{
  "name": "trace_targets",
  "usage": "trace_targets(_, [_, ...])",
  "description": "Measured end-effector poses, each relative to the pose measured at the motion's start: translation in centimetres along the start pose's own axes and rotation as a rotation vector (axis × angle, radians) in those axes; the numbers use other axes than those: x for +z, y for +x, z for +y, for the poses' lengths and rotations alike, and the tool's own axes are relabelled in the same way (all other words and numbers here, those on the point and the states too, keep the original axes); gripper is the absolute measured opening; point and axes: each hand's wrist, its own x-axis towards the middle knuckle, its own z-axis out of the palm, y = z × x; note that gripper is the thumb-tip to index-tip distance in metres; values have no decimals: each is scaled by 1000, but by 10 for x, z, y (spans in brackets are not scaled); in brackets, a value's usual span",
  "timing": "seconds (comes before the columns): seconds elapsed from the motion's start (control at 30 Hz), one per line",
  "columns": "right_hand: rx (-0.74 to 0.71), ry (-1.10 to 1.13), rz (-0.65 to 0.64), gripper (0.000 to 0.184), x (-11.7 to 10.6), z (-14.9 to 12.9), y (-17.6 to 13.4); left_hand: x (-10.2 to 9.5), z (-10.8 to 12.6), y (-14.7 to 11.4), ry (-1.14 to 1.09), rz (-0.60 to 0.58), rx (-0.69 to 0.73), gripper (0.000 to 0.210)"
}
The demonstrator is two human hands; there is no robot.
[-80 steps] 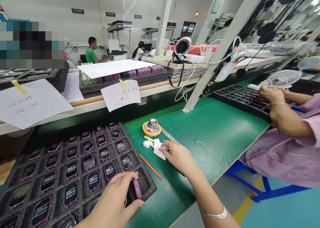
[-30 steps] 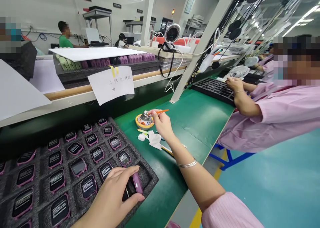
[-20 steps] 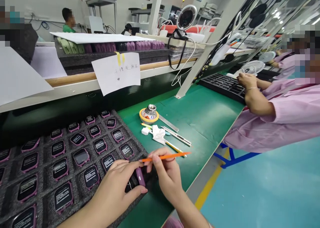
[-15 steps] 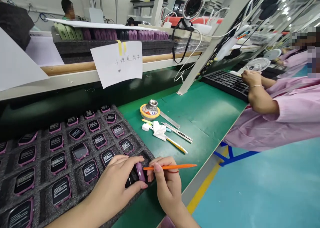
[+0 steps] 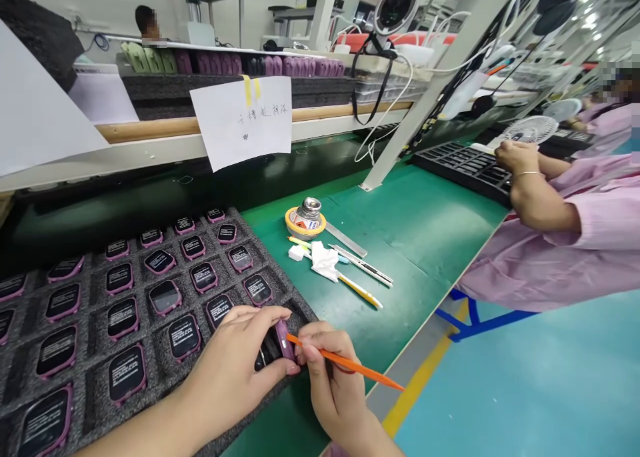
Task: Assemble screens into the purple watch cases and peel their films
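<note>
My left hand grips a purple watch case between thumb and fingers, tilted on edge over the near right corner of the foam tray. Its side, with a small light slot, faces right. In my right hand is a thin orange plastic pick, pinched between thumb and fingers. One end of the pick touches or nearly touches the side of the case; the other points down to the right. Several purple watch cases with lit screens, such as this one, lie in the tray's pockets.
Right of the tray, a metal-capped bottle stands in a yellow tape roll, near a crumpled tissue, a utility knife and a yellow pen. A shelf with a handwritten paper runs behind. A co-worker in pink sits at right.
The orange pick has swung from nearly level to slanting, its outer end now lower and its inner end against the case's side. The view has shifted slightly.
</note>
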Motion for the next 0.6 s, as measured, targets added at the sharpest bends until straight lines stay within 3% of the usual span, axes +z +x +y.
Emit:
trace_targets(0.4, [-47, -56, -39, 19, -2, 0, -1, 4, -3, -3, 35, 43, 70, 47])
trace_targets(0.6, [-128, -53, -88, 20, -7, 5, 1, 5, -1, -2, 43, 11, 42, 49])
